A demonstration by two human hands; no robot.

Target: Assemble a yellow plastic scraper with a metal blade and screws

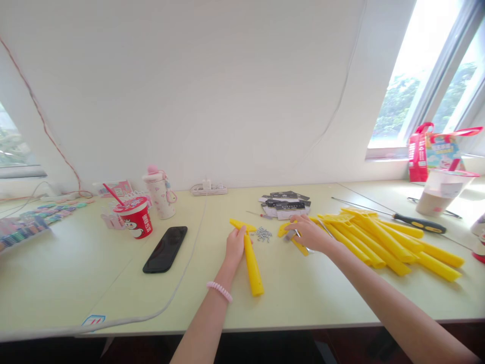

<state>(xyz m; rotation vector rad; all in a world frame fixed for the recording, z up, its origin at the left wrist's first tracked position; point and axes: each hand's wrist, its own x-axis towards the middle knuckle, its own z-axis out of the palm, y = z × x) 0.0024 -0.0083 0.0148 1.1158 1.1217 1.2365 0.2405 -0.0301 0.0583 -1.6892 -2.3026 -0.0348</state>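
Note:
My left hand is wrapped round the top of a yellow T-shaped plastic handle, its hollow grip pointing toward me. Just right of its head lies a heap of small silver screws. Over some loose yellow plastic pieces, my right hand has its fingers bent down, with a small grey metal piece at the fingertips. The fingers partly hide what lies beneath them. Beside the right forearm is a pile of yellow handles.
Black printed cards and a small thin screwdriver lie behind the screws. A long screwdriver rests behind the handles. Left are a phone, a red cup, a bottle and a white cable. A drink cup stands right.

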